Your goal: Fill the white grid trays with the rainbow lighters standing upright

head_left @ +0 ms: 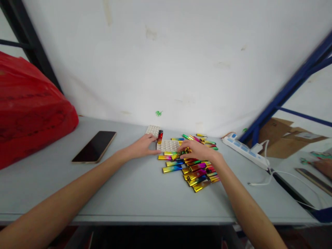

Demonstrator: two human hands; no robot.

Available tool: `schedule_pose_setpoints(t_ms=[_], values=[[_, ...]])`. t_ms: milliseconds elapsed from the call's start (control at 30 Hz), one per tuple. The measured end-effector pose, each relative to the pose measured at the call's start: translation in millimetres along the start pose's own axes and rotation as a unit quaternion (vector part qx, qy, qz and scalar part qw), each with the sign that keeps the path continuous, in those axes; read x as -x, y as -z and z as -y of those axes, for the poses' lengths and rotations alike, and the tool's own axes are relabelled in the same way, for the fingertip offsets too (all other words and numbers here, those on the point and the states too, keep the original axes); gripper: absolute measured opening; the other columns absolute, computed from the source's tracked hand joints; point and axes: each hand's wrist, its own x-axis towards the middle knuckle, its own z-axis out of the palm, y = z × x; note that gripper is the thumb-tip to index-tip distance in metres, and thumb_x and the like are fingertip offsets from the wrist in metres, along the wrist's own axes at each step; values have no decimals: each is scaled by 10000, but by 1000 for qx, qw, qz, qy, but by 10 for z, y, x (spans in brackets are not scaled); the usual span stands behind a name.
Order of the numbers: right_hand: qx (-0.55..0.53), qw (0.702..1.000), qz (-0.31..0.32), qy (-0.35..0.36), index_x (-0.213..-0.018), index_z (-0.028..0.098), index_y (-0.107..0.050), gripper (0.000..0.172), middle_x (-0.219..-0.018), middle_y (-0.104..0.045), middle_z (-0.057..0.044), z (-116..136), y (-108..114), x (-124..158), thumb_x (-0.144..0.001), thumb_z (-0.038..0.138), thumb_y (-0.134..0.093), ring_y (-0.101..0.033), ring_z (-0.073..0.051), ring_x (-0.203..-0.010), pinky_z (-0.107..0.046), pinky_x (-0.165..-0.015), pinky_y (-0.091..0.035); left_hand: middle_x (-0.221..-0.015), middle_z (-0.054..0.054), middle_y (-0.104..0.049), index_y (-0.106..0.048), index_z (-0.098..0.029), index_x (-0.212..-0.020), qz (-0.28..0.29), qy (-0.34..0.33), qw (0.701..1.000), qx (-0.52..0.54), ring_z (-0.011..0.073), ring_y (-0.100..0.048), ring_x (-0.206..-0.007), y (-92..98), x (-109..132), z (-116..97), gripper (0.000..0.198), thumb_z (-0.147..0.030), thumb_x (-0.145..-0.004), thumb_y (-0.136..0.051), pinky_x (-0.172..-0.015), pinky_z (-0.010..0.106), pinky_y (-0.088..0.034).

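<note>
A white tray with rows of round hollows (168, 146) lies on the grey table. One red lighter with a black top (160, 137) stands upright at the tray's back left corner. My left hand (142, 147) is at the tray's left side, thumb and fingers apart, thumb tip by its front corner. Shiny multicoloured lighters (198, 174) lie in a loose pile right of and in front of the tray. Over the pile's near-tray end, my right hand (195, 150) has its fingers curled on a gold lighter, partly hidden by them.
Behind my left hand lies a second white tray (153, 130). A phone (94, 147) and a red plastic bag (33, 110) are at left. On the right are a white power strip (245, 150) with a cable, cardboard (280, 138) and another person's hand (324, 167).
</note>
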Motion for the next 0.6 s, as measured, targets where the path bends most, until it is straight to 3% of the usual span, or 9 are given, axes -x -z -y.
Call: schedule_pose_setpoints(t_ms=[167, 367, 467, 600], values=[[11, 999, -32, 2, -1008, 192, -717, 145, -1043, -737, -81, -9, -72, -27, -920, 301, -756, -662, -228, -953, -335, -854, -511, -1252, 159, -682, -693, -170, -1228, 4, -1, 1000, -5, 354, -622, -1201, 11, 9, -27, 750, -808, -839, -632, -1082, 433, -480], [-63, 980, -182, -46, -1123, 211, -681, 298, -727, -630, 25, 31, -113, -77, -995, 474, -627, -537, -161, -644, -277, -642, -417, -1274, 163, -673, -675, -164, -1260, 16, 0, 1000, -11, 350, -615, -1214, 23, 7, -32, 746, -794, -865, -619, -1082, 433, -475], [-177, 952, -243, -51, -988, 205, -685, 401, -695, -550, 34, -5, -209, -171, -926, 601, -675, -492, -146, -627, -269, -606, -392, -1270, 168, -679, -680, -161, -1251, 18, -2, 1000, -12, 353, -616, -1213, 25, -1, -35, 735, -787, -870, -621, -1081, 436, -475], [-274, 913, -293, -73, -780, 225, -546, 519, -681, -474, 42, -6, -347, -283, -890, 725, -634, -494, -146, -656, -262, -610, -419, -1266, 164, -681, -679, -165, -1254, 17, -5, 1000, -15, 348, -615, -1215, 15, 0, -35, 723, -778, -875, -626, -1084, 429, -470]])
